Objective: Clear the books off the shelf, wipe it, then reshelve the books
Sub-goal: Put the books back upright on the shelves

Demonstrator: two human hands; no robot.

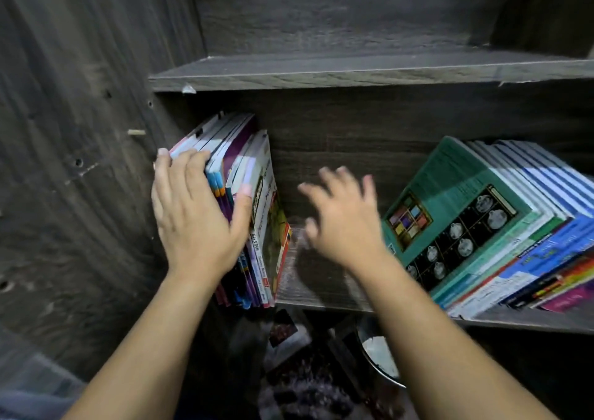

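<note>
Two bare forearms enter from the lower edge and reach up to the middle shelf (pixel 321 287) of a dark wood-grain bookcase. We see the left hand (pixel 196 213) clasping the left bundle of books (pixel 257 213), a small upright group of thin paperbacks that stands at the shelf's left end against the side panel (pixel 80 162). Its fingers (pixel 180 168) wrap over the bundle's left face, and its thumb (pixel 246 191) presses the right-hand cover, so the books are held between them. The right hand (pixel 344 217) hovers over the bare middle stretch of the shelf, blurred, with its fingers spread wide and nothing in them. To its right we note the right row of books (pixel 527 226), which leans leftward with a green cover (pixel 450 194) facing out; the hand does not touch it. An upper shelf (pixel 353 69) carries nothing visible. A wooden peg (pixel 136 132) juts from the side panel. Below the shelf a round metal vessel (pixel 379 361) sits in shadow.
</note>
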